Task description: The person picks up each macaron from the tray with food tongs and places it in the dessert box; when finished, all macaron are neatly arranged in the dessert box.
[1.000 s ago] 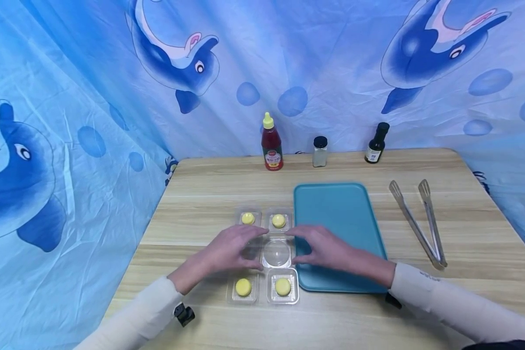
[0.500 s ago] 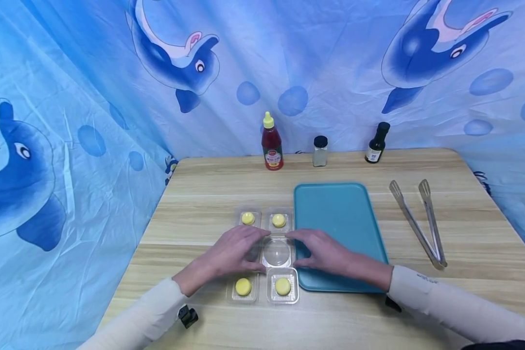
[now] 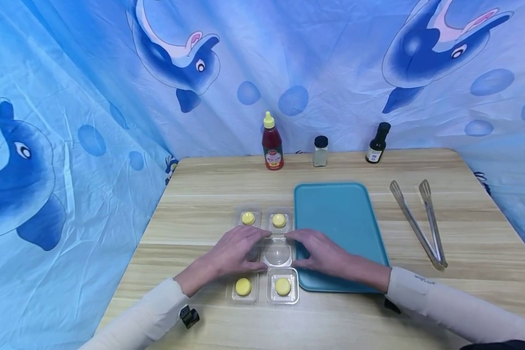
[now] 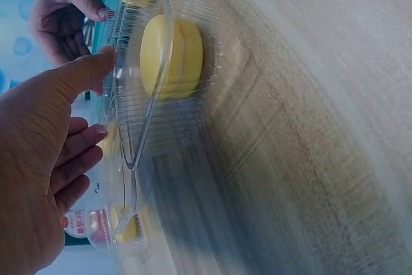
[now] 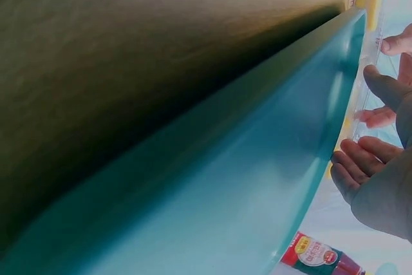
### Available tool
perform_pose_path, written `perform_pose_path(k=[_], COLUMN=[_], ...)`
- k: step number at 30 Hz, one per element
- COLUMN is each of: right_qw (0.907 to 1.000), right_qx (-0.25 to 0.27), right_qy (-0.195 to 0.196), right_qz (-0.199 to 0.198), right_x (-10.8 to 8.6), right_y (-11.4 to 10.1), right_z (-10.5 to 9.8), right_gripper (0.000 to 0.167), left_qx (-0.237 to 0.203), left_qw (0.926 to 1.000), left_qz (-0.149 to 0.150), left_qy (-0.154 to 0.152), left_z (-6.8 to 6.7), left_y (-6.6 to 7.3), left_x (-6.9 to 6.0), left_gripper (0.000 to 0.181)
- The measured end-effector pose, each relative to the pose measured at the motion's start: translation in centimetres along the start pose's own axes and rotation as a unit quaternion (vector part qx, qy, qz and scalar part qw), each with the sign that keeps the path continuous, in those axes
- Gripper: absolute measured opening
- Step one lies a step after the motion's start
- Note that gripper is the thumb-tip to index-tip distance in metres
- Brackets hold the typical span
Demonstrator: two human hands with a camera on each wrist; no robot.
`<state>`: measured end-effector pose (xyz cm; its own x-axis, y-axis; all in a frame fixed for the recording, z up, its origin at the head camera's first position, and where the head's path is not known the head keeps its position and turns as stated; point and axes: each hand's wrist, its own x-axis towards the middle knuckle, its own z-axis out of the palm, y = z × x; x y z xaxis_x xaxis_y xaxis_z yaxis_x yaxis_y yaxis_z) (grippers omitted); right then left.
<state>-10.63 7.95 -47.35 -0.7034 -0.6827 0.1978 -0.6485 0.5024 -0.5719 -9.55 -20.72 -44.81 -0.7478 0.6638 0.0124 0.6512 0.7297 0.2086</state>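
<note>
Yellow macarons (image 3: 283,287) sit in clear plastic boxes (image 3: 295,297) set in rows at the table's middle. In the centre of the rows lies a clear plastic piece with a round dome (image 3: 277,252); I see no yellow in it. My left hand (image 3: 234,250) and right hand (image 3: 321,250) stand on its two sides, thumbs at its near corners and index fingers at its far corners. Their fingers are loosely bent. In the left wrist view, my left thumb (image 4: 96,66) is at a clear plastic rim beside a macaron (image 4: 151,56). What lies under my left hand is hidden.
A teal tray (image 3: 339,209) lies right of the boxes, under my right forearm. Metal tongs (image 3: 420,228) lie spread farther right. Along the back stand a red sauce bottle (image 3: 272,146), a black-capped jar (image 3: 320,153) and a dark bottle (image 3: 377,143).
My left hand has moved slightly right, toward the clear domed piece. My right hand has barely shifted, and the boxes and macarons stay where they were.
</note>
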Motion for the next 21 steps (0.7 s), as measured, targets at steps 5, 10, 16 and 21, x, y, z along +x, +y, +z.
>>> perform_pose_path(k=[5, 10, 16, 21], right_qw=[0.9999, 0.9998, 0.995, 0.9639], right_qx=[0.003, 0.012, 0.096, 0.25], right_qy=[0.001, -0.001, 0.007, 0.028], right_qz=[0.011, 0.016, 0.027, 0.088], right_x=[-0.1, 0.0, 0.3, 0.7], right_y=[-0.2, -0.4, -0.6, -0.5], right_z=[-0.1, -0.5, -1.3, -1.7], right_gripper=[0.07, 0.071, 0.071, 0.065], left_qx=[0.0, 0.0, 0.004, 0.015], left_qw=[1.0, 0.9999, 0.9991, 0.9965], left_qz=[0.005, 0.004, 0.008, 0.028], left_qy=[0.007, 0.016, 0.041, 0.077], left_z=[-0.1, -0.4, -1.1, -1.7], left_y=[0.0, 0.0, 0.0, 0.0], left_x=[0.0, 0.0, 0.1, 0.4], left_gripper=[0.085, 0.083, 0.081, 0.081])
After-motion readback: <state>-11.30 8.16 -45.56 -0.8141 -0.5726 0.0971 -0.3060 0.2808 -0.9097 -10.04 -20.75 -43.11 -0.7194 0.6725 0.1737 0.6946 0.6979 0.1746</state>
